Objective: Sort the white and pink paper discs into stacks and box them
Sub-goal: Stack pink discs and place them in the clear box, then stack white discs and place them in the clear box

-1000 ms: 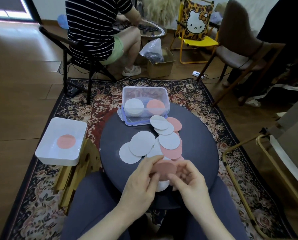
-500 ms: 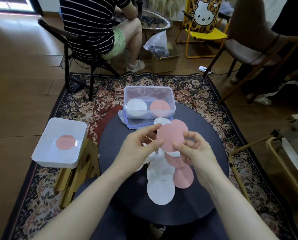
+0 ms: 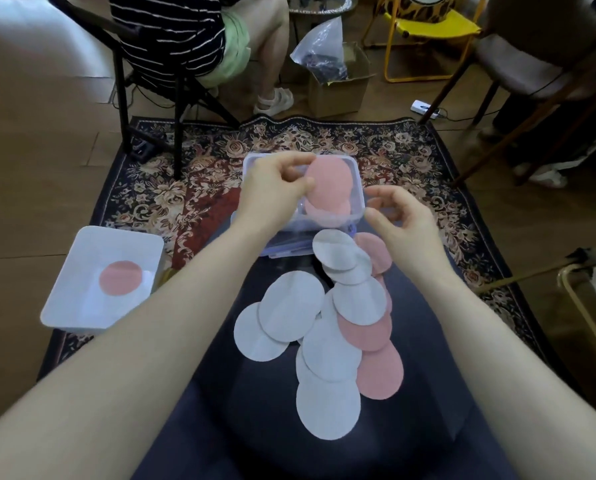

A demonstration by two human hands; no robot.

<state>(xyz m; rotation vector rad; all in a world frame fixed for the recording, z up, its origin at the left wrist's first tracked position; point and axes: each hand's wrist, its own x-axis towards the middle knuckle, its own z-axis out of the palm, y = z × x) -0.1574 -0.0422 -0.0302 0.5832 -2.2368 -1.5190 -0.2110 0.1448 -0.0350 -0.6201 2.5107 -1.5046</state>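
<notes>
The left hand [image 3: 275,188] is pinching a pink paper disc [image 3: 327,183] over the clear plastic box [image 3: 357,206], above the pink stack [image 3: 327,213] inside. The right hand [image 3: 398,216] is hovering beside it, fingers loosely curled, holding nothing. Next, the disc likely needs lowering flat onto that stack.

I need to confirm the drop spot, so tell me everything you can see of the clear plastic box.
The clear plastic box is a see-through rectangular tub with rounded corners, open-topped, upright at the far edge of the dark round table. A pink stack lies inside. The left hand pinches a pink disc over it; the hand hides its left side.
</notes>
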